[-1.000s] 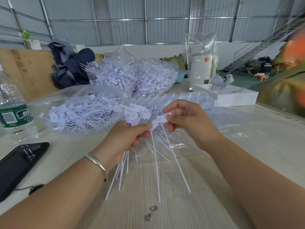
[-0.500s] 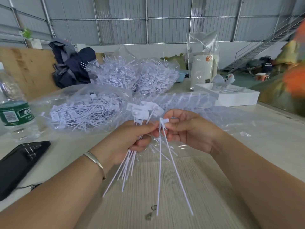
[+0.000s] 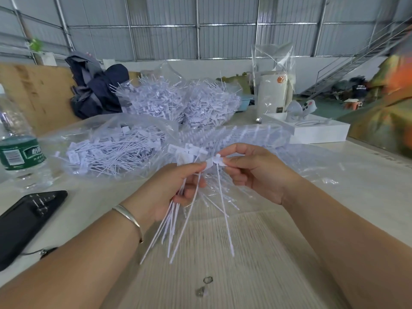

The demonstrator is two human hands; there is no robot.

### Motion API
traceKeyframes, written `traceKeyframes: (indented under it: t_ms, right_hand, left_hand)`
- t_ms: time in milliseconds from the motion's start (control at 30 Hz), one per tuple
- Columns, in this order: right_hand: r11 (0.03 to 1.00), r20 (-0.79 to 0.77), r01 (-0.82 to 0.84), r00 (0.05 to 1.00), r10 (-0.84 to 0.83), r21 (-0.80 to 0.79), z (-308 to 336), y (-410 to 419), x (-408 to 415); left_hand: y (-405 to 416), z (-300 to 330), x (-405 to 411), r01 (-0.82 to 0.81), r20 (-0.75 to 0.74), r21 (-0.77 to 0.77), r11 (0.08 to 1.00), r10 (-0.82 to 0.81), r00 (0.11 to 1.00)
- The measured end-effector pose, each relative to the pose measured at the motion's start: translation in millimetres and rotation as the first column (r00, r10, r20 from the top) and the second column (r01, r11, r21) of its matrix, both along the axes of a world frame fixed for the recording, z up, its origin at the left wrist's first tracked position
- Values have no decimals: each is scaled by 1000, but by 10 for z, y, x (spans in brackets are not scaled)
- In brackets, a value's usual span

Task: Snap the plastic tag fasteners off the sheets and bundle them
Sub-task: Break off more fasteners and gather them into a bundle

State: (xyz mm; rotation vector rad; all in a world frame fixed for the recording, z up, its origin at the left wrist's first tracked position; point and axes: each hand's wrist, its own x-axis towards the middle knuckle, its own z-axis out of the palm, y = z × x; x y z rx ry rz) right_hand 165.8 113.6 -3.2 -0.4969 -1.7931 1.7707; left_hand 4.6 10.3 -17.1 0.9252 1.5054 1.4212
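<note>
Head view: my left hand grips a bundle of white tag fasteners above the bench. At three o'clock, right hand fingers pinch one tag fastener.

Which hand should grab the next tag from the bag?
Probably the right hand. It pinches only one fastener and, once that is handed over, it is free. The left hand grips the whole bundle, so it is busy.
</note>
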Motion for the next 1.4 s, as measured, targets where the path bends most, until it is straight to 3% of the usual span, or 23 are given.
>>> traceKeyframes:
  t_ms: [167,333,533,633,733,833,967,1067,1233,1400]
  right_hand:
    - [998,37,29,999,-31,61,-13,0,-9]
    - [989,123,-15,992,-3,148,4,-5,22]
    - [971,238,-207,955,174,119,4,22,81]
    - [960,246,-265,940,235,95,11,22,98]
    - [962,210,-270,944,255,44,35,45,124]
    - [951,174,-307,936,307,-27,49,57,161]
    - [981,27,-192,981,193,-21,31,15,71]
    - [993,-51,-79,995,83,83,10,1,27]
    - [973,-127,88,990,-62,213,23,-35,9]
    - [947,-157,153,981,-112,282,-20,-116,-70]
  left_hand:
    - [-17,-1,-32,-42,-156,7,999,42,987]
    - [2,52,-32,53,-129,-33,998,-57,990]
    - [-97,157,-85,128,-395,-125,984,-168,903]
    - [-133,185,-110,171,-389,-149,974,-217,895]
    - [-111,145,-117,71,-451,-131,989,-124,884]
    - [-98,68,-137,-102,-691,-33,994,51,721]
    - [-94,98,-172,-97,-484,25,995,97,870]
    - [-73,93,-109,-92,-265,92,992,113,958]
    - [-62,89,59,-110,-124,114,987,124,984]
    - [-81,108,142,-5,57,146,989,-3,998]
